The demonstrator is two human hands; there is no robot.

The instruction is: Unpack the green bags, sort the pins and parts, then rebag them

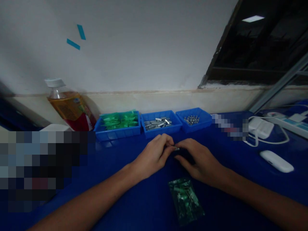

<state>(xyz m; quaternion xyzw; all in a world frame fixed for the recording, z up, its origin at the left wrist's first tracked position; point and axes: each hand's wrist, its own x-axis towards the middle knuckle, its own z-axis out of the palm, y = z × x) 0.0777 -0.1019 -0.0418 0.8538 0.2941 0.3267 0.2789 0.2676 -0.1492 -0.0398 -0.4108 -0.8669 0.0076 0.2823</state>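
Observation:
My left hand [154, 155] and my right hand [201, 160] meet over the blue tabletop [125, 192], fingertips pinched together on a small silvery metal piece [176, 149]. Both hands are closed around it. Just in front of them lies a clear plastic bag [185, 199] with green parts inside. Behind the hands stand three blue trays: one with green plastic parts [117, 132], one with metal pieces [160, 130], one with small silver balls or studs [193, 125].
A bottle of amber drink [68, 107] stands at the back left against the wall. To the right lie a white power adapter with cable [261, 127], a power strip [292, 123] and a white oblong device [276, 161]. Blurred patches cover the left side.

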